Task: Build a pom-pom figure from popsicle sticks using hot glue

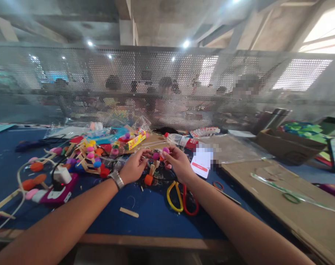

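Between my two hands is a small figure of wooden stick pieces with an orange piece at its lower end and a purple ball near its top. My right hand pinches a pinkish-purple ball at the figure's upper right. At the figure's left side, my left hand has its fingers curled together; what lies between the fingertips is hidden. Scissors with a yellow handle loop and a red one lie below my right hand. Nearer the table edge rests a flat stick piece.
Several stick-and-ball pieces crowd the left, beside a purple power strip with a white cable. A lit phone and a bottle lie to the right. Farther right are cardboard and an open box. A perforated screen stands behind.
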`<act>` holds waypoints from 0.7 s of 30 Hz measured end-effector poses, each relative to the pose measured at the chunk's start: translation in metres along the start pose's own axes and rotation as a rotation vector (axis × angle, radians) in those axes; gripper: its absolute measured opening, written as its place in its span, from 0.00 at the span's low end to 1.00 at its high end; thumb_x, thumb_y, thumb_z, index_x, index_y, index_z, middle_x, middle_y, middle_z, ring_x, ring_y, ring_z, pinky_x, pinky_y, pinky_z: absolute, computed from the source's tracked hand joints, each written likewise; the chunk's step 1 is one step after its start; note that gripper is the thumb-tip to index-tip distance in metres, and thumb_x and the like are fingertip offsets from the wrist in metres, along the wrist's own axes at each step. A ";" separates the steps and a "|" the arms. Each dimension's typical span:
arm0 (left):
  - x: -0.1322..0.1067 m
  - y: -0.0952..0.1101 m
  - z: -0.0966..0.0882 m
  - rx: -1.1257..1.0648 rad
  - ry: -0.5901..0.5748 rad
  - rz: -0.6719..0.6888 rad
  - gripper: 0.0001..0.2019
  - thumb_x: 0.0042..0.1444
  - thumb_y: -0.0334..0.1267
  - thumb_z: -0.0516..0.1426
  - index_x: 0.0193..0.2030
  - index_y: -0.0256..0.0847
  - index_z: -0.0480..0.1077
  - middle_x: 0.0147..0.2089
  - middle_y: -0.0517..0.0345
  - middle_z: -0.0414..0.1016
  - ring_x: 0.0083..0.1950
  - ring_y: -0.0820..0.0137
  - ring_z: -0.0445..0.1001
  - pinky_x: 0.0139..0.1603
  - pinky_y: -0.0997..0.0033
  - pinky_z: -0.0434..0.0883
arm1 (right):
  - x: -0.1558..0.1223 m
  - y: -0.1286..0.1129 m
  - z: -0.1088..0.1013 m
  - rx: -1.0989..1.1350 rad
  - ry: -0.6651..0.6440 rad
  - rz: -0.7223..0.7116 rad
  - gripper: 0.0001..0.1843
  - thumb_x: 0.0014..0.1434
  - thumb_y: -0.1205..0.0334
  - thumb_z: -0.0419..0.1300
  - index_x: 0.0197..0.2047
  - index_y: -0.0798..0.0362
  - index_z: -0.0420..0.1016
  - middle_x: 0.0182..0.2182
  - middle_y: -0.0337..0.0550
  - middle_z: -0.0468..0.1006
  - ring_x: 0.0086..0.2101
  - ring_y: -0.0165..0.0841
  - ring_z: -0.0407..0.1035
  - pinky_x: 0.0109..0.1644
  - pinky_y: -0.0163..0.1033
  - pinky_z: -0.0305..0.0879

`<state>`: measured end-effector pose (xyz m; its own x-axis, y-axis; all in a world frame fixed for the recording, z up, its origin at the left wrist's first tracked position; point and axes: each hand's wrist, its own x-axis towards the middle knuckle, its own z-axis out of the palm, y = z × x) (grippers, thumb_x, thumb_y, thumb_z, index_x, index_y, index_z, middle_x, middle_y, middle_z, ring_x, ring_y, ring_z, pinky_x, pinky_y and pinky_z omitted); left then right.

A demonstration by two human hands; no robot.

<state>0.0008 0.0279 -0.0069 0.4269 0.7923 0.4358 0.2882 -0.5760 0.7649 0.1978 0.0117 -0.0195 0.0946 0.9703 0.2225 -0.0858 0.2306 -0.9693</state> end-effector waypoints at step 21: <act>0.007 -0.005 0.006 0.225 -0.017 0.023 0.04 0.56 0.36 0.60 0.32 0.39 0.74 0.32 0.55 0.75 0.34 0.64 0.70 0.40 0.64 0.68 | -0.006 -0.007 0.009 0.026 -0.042 0.036 0.32 0.41 0.31 0.70 0.35 0.50 0.73 0.27 0.37 0.77 0.27 0.33 0.72 0.27 0.37 0.68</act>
<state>0.0079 0.0355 -0.0109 0.4495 0.7762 0.4421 0.4618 -0.6256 0.6288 0.1885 0.0054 -0.0134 0.0494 0.9800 0.1927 -0.1140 0.1972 -0.9737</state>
